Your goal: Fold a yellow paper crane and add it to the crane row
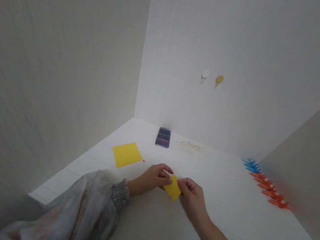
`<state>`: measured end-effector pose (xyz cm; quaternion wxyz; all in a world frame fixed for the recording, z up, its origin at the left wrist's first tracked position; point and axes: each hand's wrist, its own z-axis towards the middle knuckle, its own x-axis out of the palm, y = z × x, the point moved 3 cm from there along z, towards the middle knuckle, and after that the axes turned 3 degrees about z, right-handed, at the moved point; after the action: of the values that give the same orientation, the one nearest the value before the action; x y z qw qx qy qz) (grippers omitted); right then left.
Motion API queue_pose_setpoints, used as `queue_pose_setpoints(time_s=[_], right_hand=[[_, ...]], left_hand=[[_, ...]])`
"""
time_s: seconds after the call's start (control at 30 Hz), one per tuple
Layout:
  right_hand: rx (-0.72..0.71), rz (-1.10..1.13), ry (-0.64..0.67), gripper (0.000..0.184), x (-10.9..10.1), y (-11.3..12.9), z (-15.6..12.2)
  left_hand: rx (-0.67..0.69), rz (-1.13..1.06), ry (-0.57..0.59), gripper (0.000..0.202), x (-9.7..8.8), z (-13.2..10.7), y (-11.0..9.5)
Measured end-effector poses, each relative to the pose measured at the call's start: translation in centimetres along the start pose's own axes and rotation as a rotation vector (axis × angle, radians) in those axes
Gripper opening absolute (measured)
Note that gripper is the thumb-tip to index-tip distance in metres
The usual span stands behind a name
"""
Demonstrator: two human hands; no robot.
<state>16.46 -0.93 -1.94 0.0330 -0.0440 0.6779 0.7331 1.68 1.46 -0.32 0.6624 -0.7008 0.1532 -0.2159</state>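
A small folded piece of yellow paper (173, 189) is held just above the white table, tilted with one corner toward me. My left hand (156, 176) grips its left edge, thumb on top and fingers behind. On the other side, my right hand (192, 193) pinches its right edge between thumb and fingers. The fingertips behind the paper are partly hidden. Further left on the table lies a larger yellow sheet of paper (127, 154), flat, with a tiny orange scrap (143, 160) at its right corner.
A dark phone-like device (163, 137), its picture blurred, stands by the back wall. Along the right wall runs a row of blue folded paper figures (252, 165) and orange ones (271, 190). Two hooks, one white (205, 74) and one gold (219, 80), are on the back wall.
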Motion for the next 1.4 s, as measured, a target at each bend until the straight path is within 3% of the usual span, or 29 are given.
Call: queue_pose_setpoints(time_s=[0.17,0.37,0.6,0.8,0.97,1.1,1.2,1.3,1.4], right_hand=[[0.002,0.035,0.043,0.025,0.5,0.3,0.0],[0.029,0.081,0.115,0.019,1.0,0.8,-0.2],[0.063,0.089,0.067,0.020,1.4,0.8,-0.5],[-0.032,-0.176,0.026,0.021,1.5,0.9,0.0],[-0.128,-0.432,0.004,0.020,1.1,0.3,1.2],[-0.171,-0.550,-0.002,0.018,1.0,-0.2,1.6],[-0.238,-0.674,0.012,0.014,1.2,-0.1,1.6],[-0.312,-0.767,0.024,0.010,1.4,0.1,1.6],[-0.335,-0.810,0.037,0.007,1.4,0.1,1.8]], left_hand=[[0.025,0.155,-0.058,0.042,-0.1,0.0,0.1],[-0.033,0.142,0.012,0.053,0.6,-0.3,0.3],[-0.032,0.187,0.026,0.053,0.7,-0.4,0.4],[-0.033,0.301,0.050,0.053,-0.1,0.1,1.2],[0.100,0.562,0.015,0.042,-0.2,0.1,1.1],[0.315,0.870,-0.091,0.031,0.0,-0.6,-0.4],[0.470,1.034,0.056,0.011,0.8,-1.3,-1.4],[0.546,1.081,0.230,0.020,1.3,-2.1,-1.8],[0.580,1.093,0.283,0.027,1.2,-2.7,-2.0]])
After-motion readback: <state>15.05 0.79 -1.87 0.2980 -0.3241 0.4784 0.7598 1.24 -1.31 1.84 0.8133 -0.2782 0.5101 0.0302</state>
